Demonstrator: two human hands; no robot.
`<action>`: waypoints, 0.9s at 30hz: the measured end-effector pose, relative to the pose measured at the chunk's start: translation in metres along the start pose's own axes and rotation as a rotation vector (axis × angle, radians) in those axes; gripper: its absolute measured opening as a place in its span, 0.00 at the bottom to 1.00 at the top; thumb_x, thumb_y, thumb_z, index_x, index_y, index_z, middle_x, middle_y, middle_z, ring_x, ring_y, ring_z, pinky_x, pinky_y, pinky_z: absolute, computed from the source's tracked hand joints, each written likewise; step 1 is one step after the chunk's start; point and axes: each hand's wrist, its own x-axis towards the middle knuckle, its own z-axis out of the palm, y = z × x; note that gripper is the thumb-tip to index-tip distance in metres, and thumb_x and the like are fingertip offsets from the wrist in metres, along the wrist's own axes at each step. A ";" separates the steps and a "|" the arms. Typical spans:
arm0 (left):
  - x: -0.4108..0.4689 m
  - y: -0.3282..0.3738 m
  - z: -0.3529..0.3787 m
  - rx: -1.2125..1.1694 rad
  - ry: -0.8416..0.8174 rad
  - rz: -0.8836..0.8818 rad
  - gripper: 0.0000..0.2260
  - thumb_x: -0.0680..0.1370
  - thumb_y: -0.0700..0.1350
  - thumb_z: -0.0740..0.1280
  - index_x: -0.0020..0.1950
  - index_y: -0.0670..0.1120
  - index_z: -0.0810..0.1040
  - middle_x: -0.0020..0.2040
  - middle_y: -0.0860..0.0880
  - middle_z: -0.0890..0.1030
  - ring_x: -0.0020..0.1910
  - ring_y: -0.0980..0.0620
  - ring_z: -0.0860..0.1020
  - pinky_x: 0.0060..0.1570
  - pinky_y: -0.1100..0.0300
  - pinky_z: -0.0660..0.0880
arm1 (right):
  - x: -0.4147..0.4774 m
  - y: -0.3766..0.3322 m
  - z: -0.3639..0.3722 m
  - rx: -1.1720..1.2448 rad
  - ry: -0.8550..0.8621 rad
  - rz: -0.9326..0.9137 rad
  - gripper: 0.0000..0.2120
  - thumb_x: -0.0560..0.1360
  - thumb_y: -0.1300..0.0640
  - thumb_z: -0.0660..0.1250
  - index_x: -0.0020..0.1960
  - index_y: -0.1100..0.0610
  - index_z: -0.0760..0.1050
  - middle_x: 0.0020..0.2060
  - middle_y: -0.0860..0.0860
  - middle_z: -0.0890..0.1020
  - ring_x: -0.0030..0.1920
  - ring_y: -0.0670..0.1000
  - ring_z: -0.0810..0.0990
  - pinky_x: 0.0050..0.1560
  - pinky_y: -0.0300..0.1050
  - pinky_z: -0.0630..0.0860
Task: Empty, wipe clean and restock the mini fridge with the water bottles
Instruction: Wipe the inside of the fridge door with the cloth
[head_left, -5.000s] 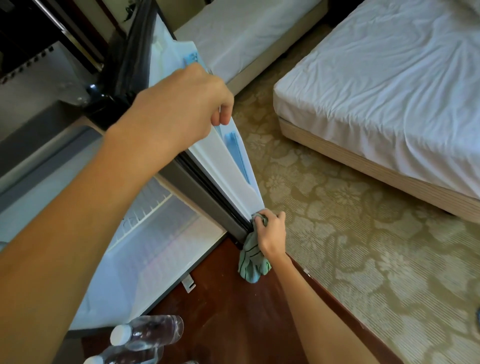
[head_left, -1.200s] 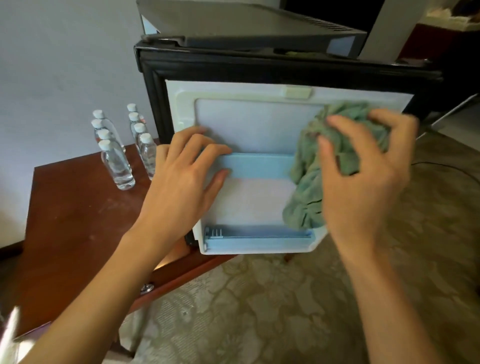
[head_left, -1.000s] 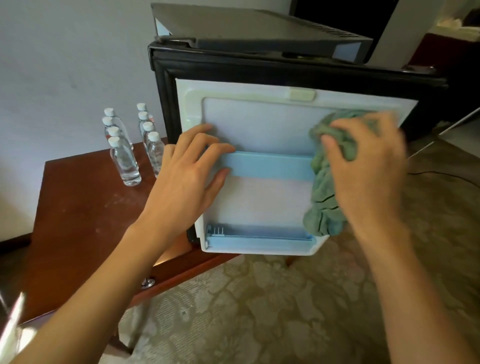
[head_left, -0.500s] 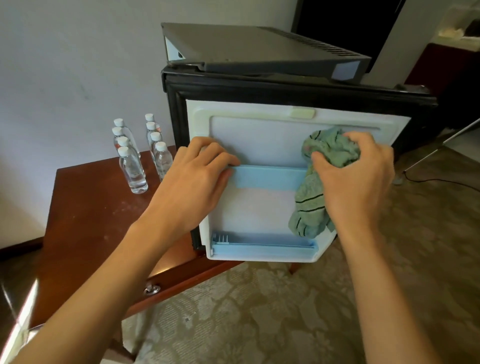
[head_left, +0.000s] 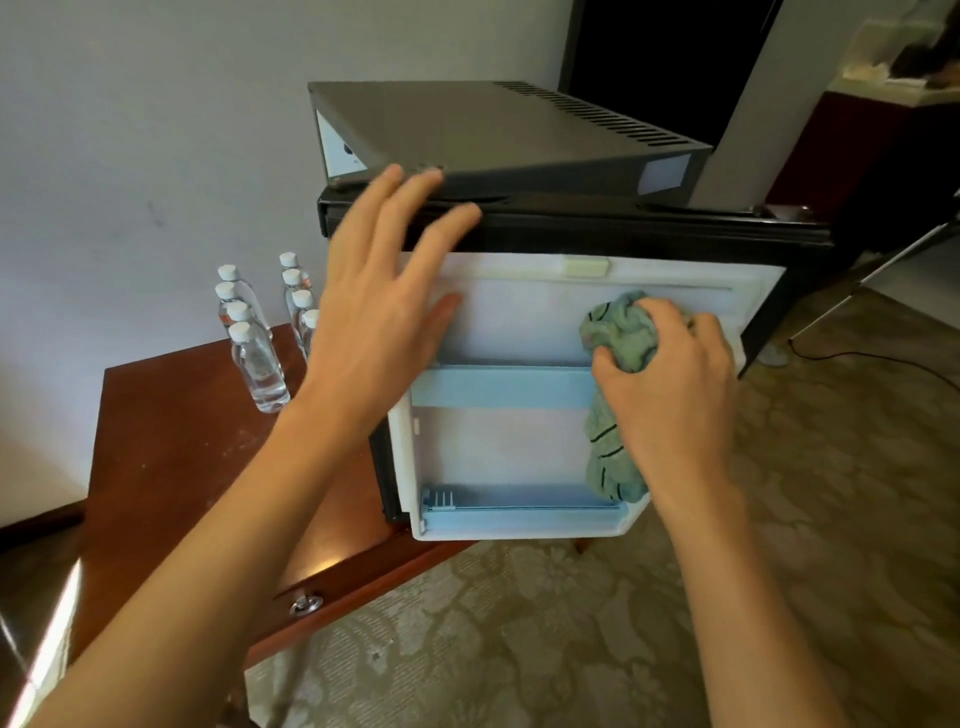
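Observation:
The mini fridge stands on a wooden table, its door swung open toward me, white liner and two light-blue shelves facing out. My right hand grips a bunched green cloth and presses it on the liner's right side, above the upper shelf. My left hand hovers with fingers spread in front of the door's top left corner, blurred, holding nothing. Several water bottles with white caps stand in two rows on the table left of the fridge.
The reddish wooden table has a drawer with a metal pull at its front edge. Patterned carpet covers the floor below and to the right. A white wall is behind the bottles; a dark cable runs across the carpet at right.
My left hand has let go of the upper blue shelf and risen toward the door's top edge, fingers spread. My right hand with the cloth stays on the liner's right side.

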 end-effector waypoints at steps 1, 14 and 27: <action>0.003 -0.006 -0.001 0.010 -0.009 -0.024 0.28 0.73 0.42 0.72 0.72 0.44 0.69 0.73 0.42 0.68 0.74 0.40 0.62 0.73 0.45 0.58 | 0.000 -0.002 0.001 -0.011 0.005 0.005 0.23 0.73 0.49 0.71 0.67 0.53 0.74 0.55 0.58 0.74 0.59 0.61 0.73 0.58 0.56 0.74; 0.011 -0.033 -0.003 -0.140 -0.049 -0.001 0.27 0.72 0.38 0.73 0.70 0.41 0.72 0.67 0.45 0.73 0.65 0.43 0.70 0.67 0.54 0.64 | -0.041 -0.111 0.058 0.019 -0.052 -0.141 0.23 0.73 0.50 0.74 0.67 0.51 0.74 0.61 0.57 0.69 0.59 0.56 0.71 0.55 0.51 0.77; 0.010 -0.015 -0.005 -0.004 -0.048 -0.057 0.26 0.72 0.33 0.69 0.70 0.41 0.71 0.66 0.42 0.73 0.65 0.41 0.69 0.67 0.49 0.63 | -0.002 -0.023 0.002 -0.079 0.013 0.052 0.20 0.76 0.51 0.71 0.67 0.51 0.76 0.55 0.56 0.68 0.52 0.61 0.74 0.50 0.53 0.77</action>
